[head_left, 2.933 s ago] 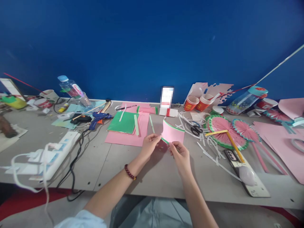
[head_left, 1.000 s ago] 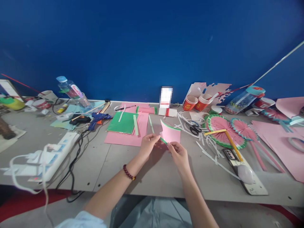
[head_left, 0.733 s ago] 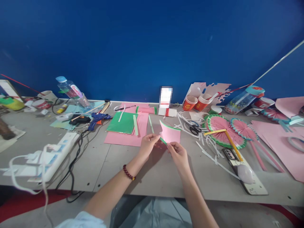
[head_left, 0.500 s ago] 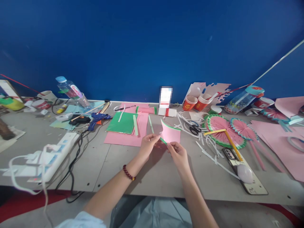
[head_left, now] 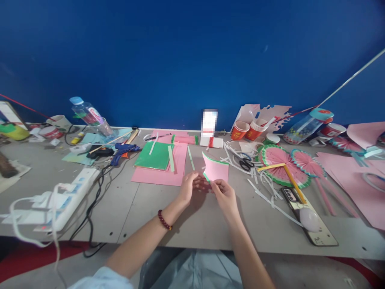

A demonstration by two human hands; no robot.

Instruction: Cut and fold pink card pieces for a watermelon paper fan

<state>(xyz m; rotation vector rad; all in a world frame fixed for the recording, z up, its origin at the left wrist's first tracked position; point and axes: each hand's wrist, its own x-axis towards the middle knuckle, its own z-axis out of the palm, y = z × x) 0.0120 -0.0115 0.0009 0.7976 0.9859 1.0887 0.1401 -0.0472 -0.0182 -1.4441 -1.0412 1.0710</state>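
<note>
Left hand point(head_left: 188, 186) has dropped away from the left corner of the pink paper piece point(head_left: 217, 170). Half a second ago its thumb and forefinger pinched that corner. Now its fingers point(head_left: 201, 184) curl just below the piece's lower edge, close to the right hand's fingertips. Left grip: cannot tell whether it touches the paper or is closed on anything.

Right hand point(head_left: 225, 194): grip pinching the piece at its lower edge, thumb and forefinger pressed together on it, unchanged.

Piece: pink with a green border, held tilted just above the grey surface point(head_left: 144, 212), at centre of view.

Surroundings:
- Green sheet point(head_left: 153, 155) lies on a larger pink sheet point(head_left: 158, 176), to the left beyond the hands.
- Black scissors point(head_left: 247, 163) lie among white paper strips point(head_left: 264, 192), to the right.
- Watermelon paper fan point(head_left: 279, 162) lies just past the scissors.
- Phone point(head_left: 309, 218) lies near the front edge, right side.
- White power strip point(head_left: 73, 188) lies well to the left.
</note>
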